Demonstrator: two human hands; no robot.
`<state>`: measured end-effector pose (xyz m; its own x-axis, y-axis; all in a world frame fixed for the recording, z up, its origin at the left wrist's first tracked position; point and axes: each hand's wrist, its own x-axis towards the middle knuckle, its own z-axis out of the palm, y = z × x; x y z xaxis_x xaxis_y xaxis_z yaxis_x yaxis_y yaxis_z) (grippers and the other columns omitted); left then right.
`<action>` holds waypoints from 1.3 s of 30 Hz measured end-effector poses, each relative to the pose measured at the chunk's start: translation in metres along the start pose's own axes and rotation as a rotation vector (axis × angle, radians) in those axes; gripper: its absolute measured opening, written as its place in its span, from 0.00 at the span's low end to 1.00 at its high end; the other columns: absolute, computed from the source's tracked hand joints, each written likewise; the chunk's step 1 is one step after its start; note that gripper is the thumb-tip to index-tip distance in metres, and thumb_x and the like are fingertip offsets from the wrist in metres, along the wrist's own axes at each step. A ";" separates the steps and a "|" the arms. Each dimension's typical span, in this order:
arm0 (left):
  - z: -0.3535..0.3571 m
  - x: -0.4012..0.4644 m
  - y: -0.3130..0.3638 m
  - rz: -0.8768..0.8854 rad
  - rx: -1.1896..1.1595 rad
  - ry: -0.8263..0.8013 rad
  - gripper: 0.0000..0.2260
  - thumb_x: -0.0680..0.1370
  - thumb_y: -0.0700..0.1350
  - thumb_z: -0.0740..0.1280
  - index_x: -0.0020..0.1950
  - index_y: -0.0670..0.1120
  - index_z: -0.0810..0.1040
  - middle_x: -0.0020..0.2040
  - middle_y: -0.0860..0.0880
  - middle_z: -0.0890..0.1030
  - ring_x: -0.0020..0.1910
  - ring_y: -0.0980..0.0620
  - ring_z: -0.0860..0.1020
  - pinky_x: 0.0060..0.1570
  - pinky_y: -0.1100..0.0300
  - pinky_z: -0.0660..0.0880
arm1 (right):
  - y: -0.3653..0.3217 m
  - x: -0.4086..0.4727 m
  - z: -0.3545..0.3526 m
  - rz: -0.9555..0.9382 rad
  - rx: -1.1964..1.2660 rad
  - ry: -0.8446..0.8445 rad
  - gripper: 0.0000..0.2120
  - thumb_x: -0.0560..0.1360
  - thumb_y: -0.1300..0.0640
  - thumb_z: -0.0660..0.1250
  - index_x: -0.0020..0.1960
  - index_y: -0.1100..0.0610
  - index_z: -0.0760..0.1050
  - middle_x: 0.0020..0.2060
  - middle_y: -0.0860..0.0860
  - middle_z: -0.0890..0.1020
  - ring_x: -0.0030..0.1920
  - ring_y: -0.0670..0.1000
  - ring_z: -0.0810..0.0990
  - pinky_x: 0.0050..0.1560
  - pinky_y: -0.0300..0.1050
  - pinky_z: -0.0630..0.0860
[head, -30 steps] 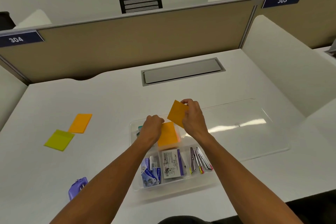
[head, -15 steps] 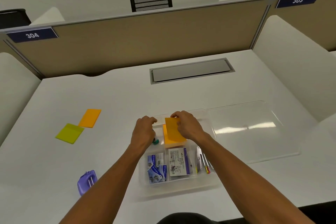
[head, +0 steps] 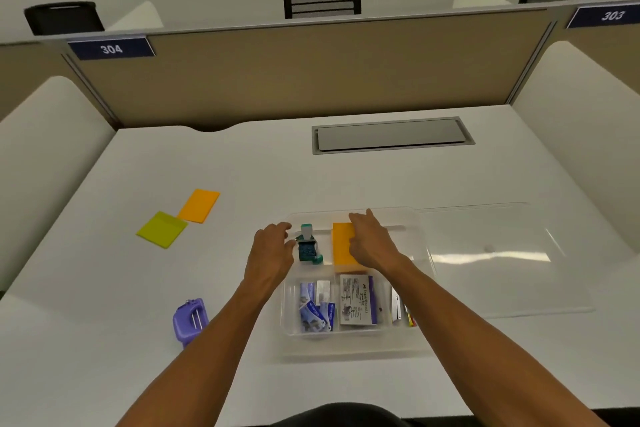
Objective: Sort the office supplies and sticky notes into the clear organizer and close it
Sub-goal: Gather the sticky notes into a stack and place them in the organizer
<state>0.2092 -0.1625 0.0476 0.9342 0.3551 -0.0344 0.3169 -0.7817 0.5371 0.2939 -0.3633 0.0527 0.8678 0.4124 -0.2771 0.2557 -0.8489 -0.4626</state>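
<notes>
Our right hand (head: 372, 243) lies flat on orange sticky notes (head: 342, 243) in far middle compartment of clear organizer (head: 353, 345), fingers spread, pressing, clamped on nothing

Our left hand (head: 272, 248) at organizer's far-left rim, fingers loosely curled, holding nothing, beside teal stamp (head: 308, 246)

Loose orange pad (head: 199, 205) and yellow-green pad (head: 162, 229) lie well to left, long axes slanting far-right; left hand nearer, so we judge it should reach

Purple punch (head: 189, 322) near left; lid (head: 498, 256) open to right
</notes>
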 end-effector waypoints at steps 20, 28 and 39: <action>-0.059 -0.041 -0.113 -0.207 0.124 0.125 0.21 0.77 0.52 0.66 0.69 0.48 0.70 0.68 0.46 0.70 0.66 0.44 0.69 0.62 0.50 0.70 | -0.093 0.017 0.044 -0.206 0.181 0.094 0.29 0.79 0.57 0.64 0.78 0.53 0.59 0.76 0.53 0.63 0.77 0.57 0.56 0.76 0.56 0.56; -0.079 -0.044 -0.166 -0.345 0.102 0.119 0.25 0.77 0.53 0.66 0.72 0.47 0.66 0.72 0.46 0.66 0.68 0.45 0.66 0.62 0.51 0.70 | -0.147 0.037 0.078 -0.280 0.058 -0.016 0.30 0.80 0.52 0.62 0.79 0.52 0.55 0.78 0.53 0.58 0.79 0.57 0.49 0.76 0.56 0.51; -0.109 0.003 -0.226 -0.346 0.109 0.107 0.28 0.78 0.56 0.64 0.73 0.44 0.64 0.74 0.43 0.63 0.71 0.42 0.63 0.65 0.47 0.66 | -0.225 0.083 0.105 -0.289 -0.024 -0.128 0.32 0.79 0.50 0.64 0.79 0.53 0.54 0.77 0.55 0.59 0.77 0.56 0.57 0.74 0.53 0.56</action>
<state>0.1229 0.0715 0.0182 0.7484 0.6546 -0.1070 0.6316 -0.6542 0.4160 0.2639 -0.1034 0.0453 0.6974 0.6745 -0.2420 0.4948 -0.6976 -0.5182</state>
